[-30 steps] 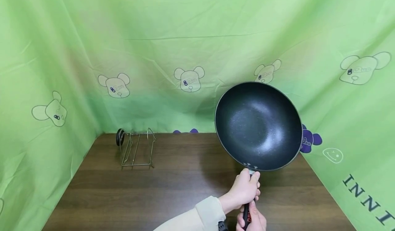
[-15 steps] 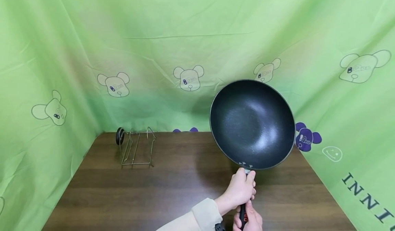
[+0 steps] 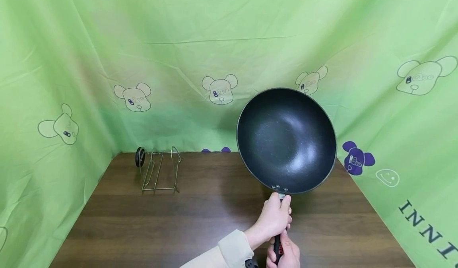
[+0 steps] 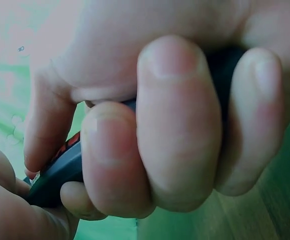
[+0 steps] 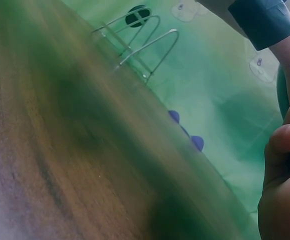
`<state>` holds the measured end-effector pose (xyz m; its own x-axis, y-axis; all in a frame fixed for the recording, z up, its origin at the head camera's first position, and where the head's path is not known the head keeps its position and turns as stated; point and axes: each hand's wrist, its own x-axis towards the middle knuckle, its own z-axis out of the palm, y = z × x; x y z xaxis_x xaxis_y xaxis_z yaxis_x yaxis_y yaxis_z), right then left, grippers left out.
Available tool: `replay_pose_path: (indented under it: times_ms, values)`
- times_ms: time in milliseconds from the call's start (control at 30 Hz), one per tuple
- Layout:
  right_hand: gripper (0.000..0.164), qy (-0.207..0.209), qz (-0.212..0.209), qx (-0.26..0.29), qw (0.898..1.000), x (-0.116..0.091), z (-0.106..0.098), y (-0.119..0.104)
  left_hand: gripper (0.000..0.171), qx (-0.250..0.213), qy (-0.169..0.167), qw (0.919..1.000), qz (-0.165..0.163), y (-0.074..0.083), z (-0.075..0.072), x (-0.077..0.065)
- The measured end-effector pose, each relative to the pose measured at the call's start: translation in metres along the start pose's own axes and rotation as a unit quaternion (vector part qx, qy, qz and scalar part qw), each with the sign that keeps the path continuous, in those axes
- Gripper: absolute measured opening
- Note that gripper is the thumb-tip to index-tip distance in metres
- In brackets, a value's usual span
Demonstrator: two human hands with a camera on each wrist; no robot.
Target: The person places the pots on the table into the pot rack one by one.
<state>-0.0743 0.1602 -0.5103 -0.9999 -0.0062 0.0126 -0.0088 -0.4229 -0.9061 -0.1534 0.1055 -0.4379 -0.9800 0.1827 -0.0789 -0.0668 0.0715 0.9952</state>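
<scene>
A black wok point(image 3: 286, 140) is held up over the right part of the table, its inside facing me. My left hand point(image 3: 273, 216) grips the handle close to the pan. Below it, my right hand point(image 3: 289, 252) holds the lower part of the black handle point(image 3: 278, 246), which has red markings. Curled fingers of the left hand point(image 4: 175, 125) wrap round the handle in the left wrist view, with part of the right hand point(image 4: 10, 215) at lower left. In the right wrist view, the right hand point(image 5: 280, 190) is cut off at the edge.
A small wire rack point(image 3: 159, 189) stands at the back left of the brown wooden table point(image 3: 143, 228), with a black round disc point(image 3: 140, 156) at its left side. Green printed cloth point(image 3: 179, 61) surrounds the table at the back and sides. A dark band point(image 5: 265, 22) circles the left wrist.
The wok has moved left and slightly up, with both hands travelling along on its handle. Their grips look the same, and the rack has stayed in place.
</scene>
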Motion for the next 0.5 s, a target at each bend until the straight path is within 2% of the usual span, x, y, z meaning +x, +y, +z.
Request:
replay_pose_path:
  times_ms: [167,500]
  values:
    - [0.046,-0.023,-0.006,0.018,1.000,0.004,0.004,0.001,0.019,0.021,0.004,0.9996,0.020,0.000,-0.005,0.001]
    - [0.047,-0.030,-0.009,0.026,0.999,0.007,0.010,0.001,0.019,0.033,0.009,0.9990,0.028,0.002,-0.013,0.003]
